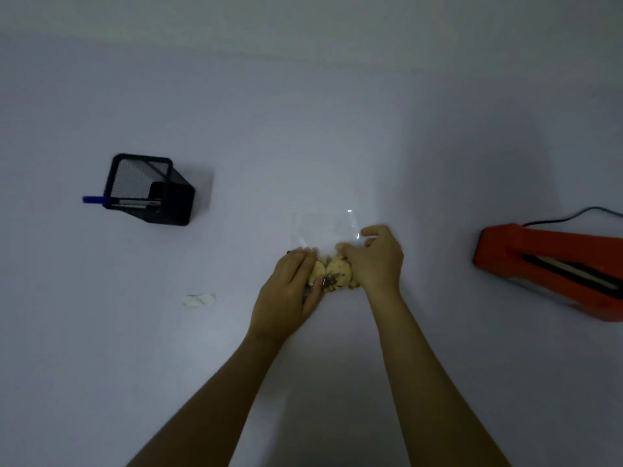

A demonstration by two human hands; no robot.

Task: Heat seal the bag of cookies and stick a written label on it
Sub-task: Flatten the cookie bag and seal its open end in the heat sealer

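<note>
Both hands are closed around the bag of cookies (332,264) at frame centre, ahead of sealing.
The left hand (290,291) and right hand (374,261) clasp its filled end; next, its open mouth must be carried to the heat sealer (553,267) at right.

Dim, bluish and soft throughout, wide-angle bending at the edges, light perhaps from the left

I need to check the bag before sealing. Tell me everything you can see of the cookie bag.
The cookie bag is clear, thin, glossy plastic, lying flat on the white table. Its empty far part stretches away from the person, a corner catching light. The cookies, pale with dark chips, sit bunched at the near end. The left hand and right hand press on either side of them. Whether the mouth is sealed cannot be told.
</note>
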